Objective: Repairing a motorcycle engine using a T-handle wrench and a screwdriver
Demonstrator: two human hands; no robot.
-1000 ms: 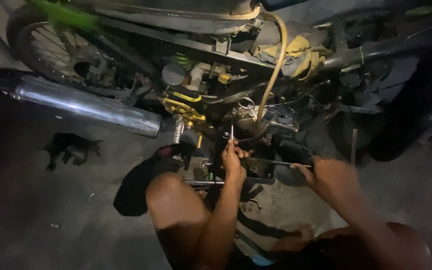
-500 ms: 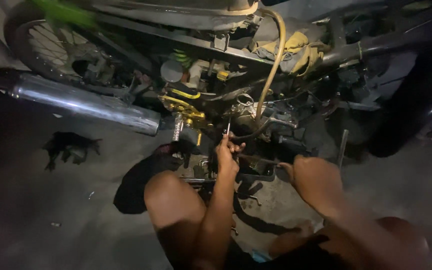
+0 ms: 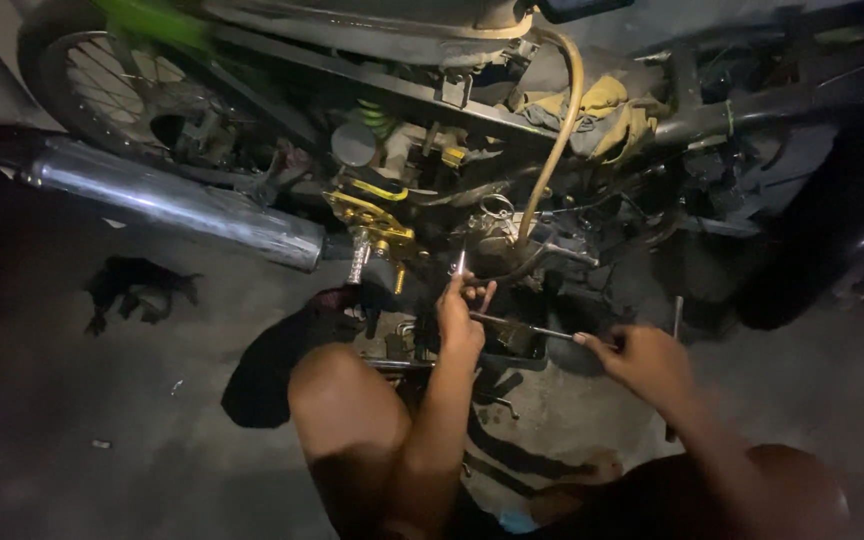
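Note:
I crouch beside a motorcycle [image 3: 472,110] with its engine area exposed. My left hand [image 3: 460,315] is raised to the engine's underside and pinches a small shiny metal piece [image 3: 461,262] that points upward. My right hand [image 3: 644,362] grips the handle end of a long thin metal tool [image 3: 522,328], whose shaft runs left toward my left hand. A gold-coloured footpeg bracket [image 3: 377,228] sits just left of my left hand. A tan hose [image 3: 552,150] curves down into the engine above it.
A chrome exhaust pipe [image 3: 172,205] runs left toward the spoked rear wheel [image 3: 112,95]. A dark rag [image 3: 137,290] lies on the concrete floor at left; another dark cloth [image 3: 272,365] lies by my knee [image 3: 337,400]. Yellow rags [image 3: 602,110] sit on the frame.
My right hand has moved right along the tool's shaft, away from the engine. My left hand has stayed at the engine's underside with the small metal piece.

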